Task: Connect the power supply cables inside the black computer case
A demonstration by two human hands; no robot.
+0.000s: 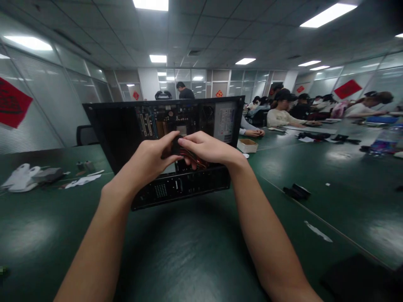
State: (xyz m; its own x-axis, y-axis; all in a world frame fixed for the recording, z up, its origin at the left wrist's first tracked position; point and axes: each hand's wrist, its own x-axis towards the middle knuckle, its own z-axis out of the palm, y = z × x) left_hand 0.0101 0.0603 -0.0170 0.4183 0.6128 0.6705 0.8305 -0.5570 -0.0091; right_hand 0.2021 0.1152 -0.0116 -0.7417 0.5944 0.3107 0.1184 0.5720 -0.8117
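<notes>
While both hands meet in front of the open PC case [126,126], they pinch a small dark part [175,146] between them, probably a connector. Left hand [154,157] is curled, thumb and fingers closed on the part's left side. Right hand [206,149] is closed on its right side, fingers folded under. Exact grip on the underside is hidden. Coloured wires [197,162], red and yellow, run out below the right hand down into the case, so the part is likely the plug end of that bundle, held up clear of the board to work on it with both hands.

Case lies on its side on the green table [189,251], open face toward the wearer, which leaves the motherboard [163,119] and fan [207,117] reachable. Power supply [225,121] sits at the far right corner of the case. Front panel edge is nearest the wearer, touching the table.

Elsewhere: white cloth or gloves [20,176] and small bits lie well left of the case. Small cardboard box [247,145] sits just right of it. Black item [296,191] lies on the table to the right, apart from the case. Dark flat thing [359,277] at bottom right, too dim to identify. Other people [283,113] sit at the far right end of the table, their hands on their own work. One person [184,90] stands behind the case, far off.
</notes>
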